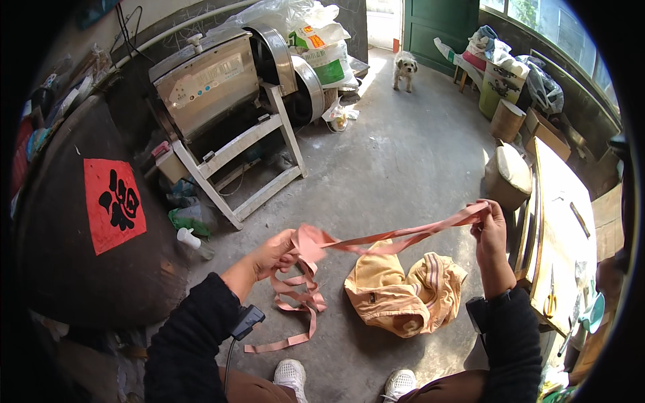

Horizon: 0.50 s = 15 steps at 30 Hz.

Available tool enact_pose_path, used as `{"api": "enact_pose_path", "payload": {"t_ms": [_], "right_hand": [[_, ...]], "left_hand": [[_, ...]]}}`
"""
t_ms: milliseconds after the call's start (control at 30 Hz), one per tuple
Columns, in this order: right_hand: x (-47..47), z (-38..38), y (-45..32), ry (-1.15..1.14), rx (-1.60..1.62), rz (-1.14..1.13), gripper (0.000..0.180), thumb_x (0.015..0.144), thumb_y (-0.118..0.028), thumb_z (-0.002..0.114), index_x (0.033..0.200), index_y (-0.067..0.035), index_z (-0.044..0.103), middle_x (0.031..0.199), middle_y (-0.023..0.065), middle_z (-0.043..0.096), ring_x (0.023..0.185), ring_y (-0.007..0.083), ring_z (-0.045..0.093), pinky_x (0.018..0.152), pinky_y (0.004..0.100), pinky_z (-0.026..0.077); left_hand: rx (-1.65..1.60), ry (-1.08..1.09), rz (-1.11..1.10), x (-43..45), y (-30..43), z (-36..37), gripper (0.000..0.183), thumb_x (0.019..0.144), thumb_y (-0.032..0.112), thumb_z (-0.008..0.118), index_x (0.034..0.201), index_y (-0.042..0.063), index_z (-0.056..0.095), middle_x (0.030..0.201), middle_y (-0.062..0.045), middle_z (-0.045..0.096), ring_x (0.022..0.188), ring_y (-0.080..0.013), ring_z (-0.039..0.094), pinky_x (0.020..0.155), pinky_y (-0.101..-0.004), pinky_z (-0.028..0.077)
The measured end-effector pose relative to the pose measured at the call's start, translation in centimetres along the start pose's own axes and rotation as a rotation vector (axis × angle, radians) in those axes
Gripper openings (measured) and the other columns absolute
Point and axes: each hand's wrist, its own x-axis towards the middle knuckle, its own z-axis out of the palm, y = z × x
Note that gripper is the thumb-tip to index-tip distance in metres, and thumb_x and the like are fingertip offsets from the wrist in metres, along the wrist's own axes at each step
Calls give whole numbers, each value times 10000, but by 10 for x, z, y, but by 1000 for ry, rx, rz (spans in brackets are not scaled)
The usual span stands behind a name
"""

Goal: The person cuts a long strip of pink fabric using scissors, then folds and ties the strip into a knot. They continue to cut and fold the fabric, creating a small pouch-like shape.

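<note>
A long pink fabric ribbon (pixel 393 234) is stretched between my two hands above the concrete floor. My left hand (pixel 274 256) grips a gathered bunch of it, blurred at its edge. From that bunch a loose tail (pixel 297 301) drops in folds, its end near the floor by my left shoe. Higher and to the right, my right hand (pixel 489 229) pinches the ribbon's other part between thumb and fingers; two strands run side by side toward it. Below the ribbon, a crumpled yellow-orange garment (pixel 388 294) with a striped band lies on the floor, touched by neither hand.
A steel machine (pixel 211 83) on a white frame stands at the back left. A dark round board (pixel 65 262) with red paper leans at left. On the right are a wooden table (pixel 562 201) holding scissors (pixel 552 297) and a padded stool (pixel 509 176). A small dog (pixel 404 70) stands near the doorway.
</note>
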Motion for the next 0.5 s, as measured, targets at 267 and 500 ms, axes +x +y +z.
{"api": "enact_pose_path", "payload": {"t_ms": [267,500], "right_hand": [[42,-75,-15,233,90,145,219,989,-200,411,1027,-79,589,793,35,652,498,64,437,424,217,303],[50,-101,5,266,171,390,231,1006,-269,410,931,-130,579,849,19,661,505,93,405,472,241,308]], "left_hand": [[954,581,49,-6,-35,-94,479,879,474,621,794,2,640,664,-115,608,633,-207,570,595,-367,443],[1249,711,-78,-31,-73,-162,518,888,514,544,847,13,672,829,-230,653,832,-423,620,713,-489,465]]}}
